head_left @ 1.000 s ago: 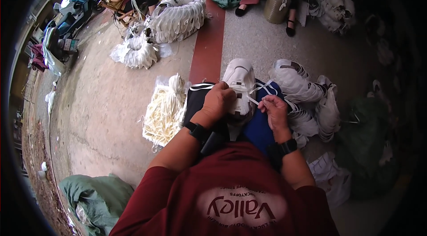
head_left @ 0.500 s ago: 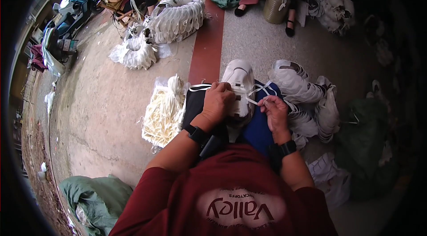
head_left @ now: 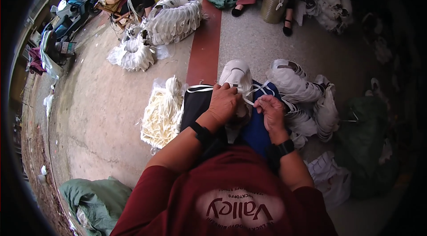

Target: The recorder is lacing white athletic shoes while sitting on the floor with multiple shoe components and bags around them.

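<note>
Concrete floor | left hand (head_left: pixel 223 104) grip pressing white shoe (head_left: pixel 237 77) | right hand (head_left: pixel 270 112) pinching lace (head_left: pixel 252 95)

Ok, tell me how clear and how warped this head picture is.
Head view: soft daylight, no glare; the white shoe, left hand and right hand are fairly sharp mid-frame; the red floor stripe bows; the rim darkens to black, so the right-side piles are dim.

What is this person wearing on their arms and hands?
Both hands are bare, no gloves. The left hand and right hand each have a black band at the wrist. The forearms are uncovered, and short dark red shirt sleeves cover the upper arms.
</note>
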`<state>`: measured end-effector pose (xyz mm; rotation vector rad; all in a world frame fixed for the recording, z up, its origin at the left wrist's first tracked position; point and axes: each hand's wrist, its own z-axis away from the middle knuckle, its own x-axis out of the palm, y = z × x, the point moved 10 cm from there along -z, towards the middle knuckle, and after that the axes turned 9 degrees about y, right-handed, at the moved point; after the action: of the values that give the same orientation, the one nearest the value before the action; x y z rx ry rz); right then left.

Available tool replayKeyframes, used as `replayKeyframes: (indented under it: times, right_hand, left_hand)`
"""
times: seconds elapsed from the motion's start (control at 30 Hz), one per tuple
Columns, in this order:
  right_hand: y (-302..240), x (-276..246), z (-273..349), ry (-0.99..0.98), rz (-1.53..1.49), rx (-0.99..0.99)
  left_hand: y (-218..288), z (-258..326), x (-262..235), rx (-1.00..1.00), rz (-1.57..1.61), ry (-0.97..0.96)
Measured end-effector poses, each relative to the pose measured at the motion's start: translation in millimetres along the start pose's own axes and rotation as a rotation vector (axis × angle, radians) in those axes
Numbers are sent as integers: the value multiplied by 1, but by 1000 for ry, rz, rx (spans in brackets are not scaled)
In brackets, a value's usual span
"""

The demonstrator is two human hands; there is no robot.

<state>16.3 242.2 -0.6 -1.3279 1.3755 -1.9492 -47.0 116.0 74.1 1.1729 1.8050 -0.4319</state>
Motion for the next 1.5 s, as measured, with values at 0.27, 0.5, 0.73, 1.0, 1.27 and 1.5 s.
replayKeyframes:
  times: [0.27,0.5,0.73,1.0,1.27,1.5]
  right_hand:
    - [-1,6,-5,28,13,40]
    - [-9,38,-7,-43,496,-48]
    - [-6,74,-7,-98,1178,-400]
    - [-7,93,0,-112,1533,-496]
    - [-5,93,-5,-182,1337,-557]
    - [-1,94,-10,-202,1233,-622]
  left_hand:
    - [-6,-4,4,8,401,74]
    - [-10,32,4,-501,1262,-231]
    - [-11,63,-14,-331,1138,-168]
    - [-20,71,-5,-409,1297,-150]
    - [-24,73,1,-417,1323,-139]
    - [-27,69,6,-372,1164,-106]
